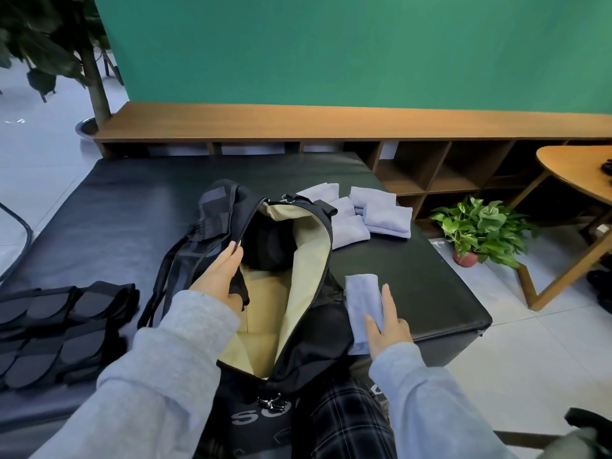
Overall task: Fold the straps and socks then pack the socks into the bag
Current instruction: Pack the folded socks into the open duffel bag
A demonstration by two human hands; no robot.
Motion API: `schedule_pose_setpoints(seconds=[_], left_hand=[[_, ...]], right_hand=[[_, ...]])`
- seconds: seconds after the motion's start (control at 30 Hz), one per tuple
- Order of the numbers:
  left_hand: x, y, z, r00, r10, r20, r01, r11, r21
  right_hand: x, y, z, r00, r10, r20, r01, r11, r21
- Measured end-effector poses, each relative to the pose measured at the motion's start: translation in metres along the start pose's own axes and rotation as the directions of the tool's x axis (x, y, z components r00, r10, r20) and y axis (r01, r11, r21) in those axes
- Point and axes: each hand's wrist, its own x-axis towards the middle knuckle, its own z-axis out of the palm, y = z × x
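A black duffel bag (308, 329) with a tan lining lies unzipped in front of me on a black padded mat (126, 207). My left hand (220, 276) grips the bag's left edge and holds the opening wide. My right hand (387, 329) rests with straight fingers on a folded lavender sock (361, 299) lying just right of the bag. Several more folded lavender socks (374, 210) sit in a cluster beyond the bag. Folded black straps (63, 329) are stacked at the mat's left.
A low wooden shelf (331, 122) runs along the green wall behind the mat. A potted plant (477, 230) stands on the floor to the right, beside a wooden table (576, 180). A tree trunk (94, 77) rises at the far left.
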Motion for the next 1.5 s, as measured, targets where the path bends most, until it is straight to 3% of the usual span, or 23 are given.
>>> schedule_pose_setpoints(seconds=[0.17,0.23,0.4,0.53,0.6,0.7,0.77,0.87,1.0,1.03,1.1,1.17,1.23,1.3,1.33,1.4,1.5], left_hand=[[-0.002,-0.003,-0.001,1.000,0.007,-0.003,-0.007,1.000,-0.024],[-0.002,-0.005,-0.002,1.000,0.004,-0.011,-0.005,0.999,-0.037],[-0.008,-0.006,-0.008,0.998,-0.040,-0.054,0.036,0.997,-0.067],[-0.016,-0.001,-0.012,0.998,-0.064,-0.003,0.064,0.996,-0.062],[-0.019,0.003,-0.015,0.993,-0.086,0.082,0.086,0.996,0.002],[-0.019,0.002,-0.017,0.973,-0.134,0.189,0.103,0.981,0.167],[-0.019,-0.005,-0.016,0.961,-0.186,0.202,0.141,0.966,0.218],[-0.021,-0.006,-0.017,0.970,-0.174,0.167,0.158,0.981,0.110],[-0.025,0.000,-0.016,0.995,-0.078,0.069,0.078,0.997,-0.004],[-0.026,0.001,-0.014,0.997,-0.060,0.042,0.061,0.998,-0.027],[-0.026,0.004,-0.010,0.999,-0.037,-0.009,0.036,0.996,-0.085],[-0.026,0.005,-0.010,0.998,-0.057,-0.026,0.053,0.988,-0.143],[-0.027,0.001,-0.012,0.997,-0.076,-0.017,0.074,0.989,-0.125],[-0.027,-0.005,-0.013,0.998,-0.060,-0.027,0.057,0.995,-0.082],[-0.027,-0.006,-0.014,0.998,-0.064,-0.027,0.062,0.995,-0.080],[-0.027,-0.007,-0.013,0.997,-0.070,-0.031,0.068,0.994,-0.086],[-0.027,-0.008,-0.011,0.997,-0.065,-0.051,0.060,0.994,-0.092]], right_hand=[[-0.007,-0.008,-0.005,0.992,-0.122,-0.033,0.123,0.992,0.035],[-0.013,-0.008,-0.010,0.966,-0.244,-0.090,0.252,0.963,0.094],[-0.025,-0.035,-0.021,0.783,-0.525,-0.335,0.606,0.767,0.213],[-0.040,-0.070,-0.017,0.675,-0.606,-0.421,0.734,0.611,0.297],[-0.044,-0.083,-0.007,0.671,-0.610,-0.421,0.738,0.601,0.306],[-0.046,-0.096,0.008,0.728,-0.598,-0.337,0.686,0.637,0.351],[-0.046,-0.108,0.014,0.787,-0.582,-0.204,0.613,0.700,0.366],[-0.048,-0.127,0.025,0.868,-0.496,-0.007,0.465,0.810,0.356],[-0.053,-0.142,0.049,0.926,-0.363,0.101,0.295,0.865,0.406],[-0.056,-0.144,0.056,0.950,-0.264,0.165,0.139,0.835,0.532],[-0.064,-0.151,0.069,0.914,-0.120,0.388,-0.248,0.591,0.768],[-0.065,-0.150,0.079,0.897,-0.064,0.437,-0.371,0.427,0.825],[-0.059,-0.141,0.083,0.938,-0.052,0.343,-0.253,0.572,0.780],[-0.057,-0.130,0.072,0.953,-0.214,0.216,0.074,0.852,0.518],[-0.053,-0.123,0.068,0.931,-0.315,0.187,0.230,0.900,0.370],[-0.050,-0.116,0.059,0.890,-0.419,0.179,0.353,0.883,0.309],[-0.056,-0.119,0.042,0.868,-0.474,0.147,0.336,0.780,0.528]])
